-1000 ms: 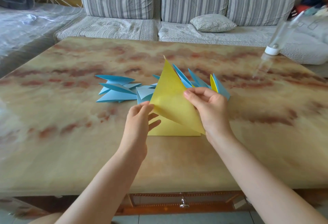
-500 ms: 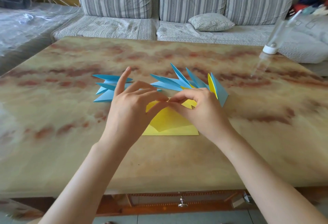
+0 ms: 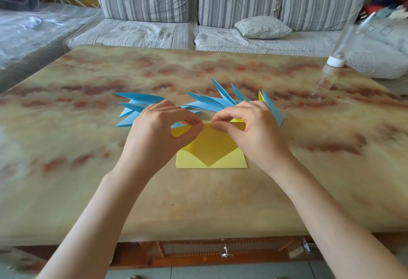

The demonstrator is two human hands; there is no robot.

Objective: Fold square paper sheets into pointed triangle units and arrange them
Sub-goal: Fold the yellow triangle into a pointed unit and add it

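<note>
A yellow paper sheet [image 3: 209,148] lies on the marble table [image 3: 110,190], folded into a downward-pointing triangle over a stack of yellow squares [image 3: 189,161]. My left hand [image 3: 163,128] pinches the fold's top edge left of centre. My right hand [image 3: 249,126] pinches the same edge just to the right. Behind my hands, several blue pointed units [image 3: 212,100] fan out in a row, with more blue units [image 3: 132,106] at the left. One yellow unit [image 3: 261,96] stands among the blue ones behind my right hand.
A clear bottle with a white cap [image 3: 337,58] stands at the table's far right edge. A striped grey sofa [image 3: 198,2] with a cushion [image 3: 262,27] runs behind the table. A drawer with a metal knob [image 3: 227,253] sits under the near edge.
The yellow sheet, held upright a second ago, has been brought down flat. Both hands moved onto its top edge and now pinch along the fold.
</note>
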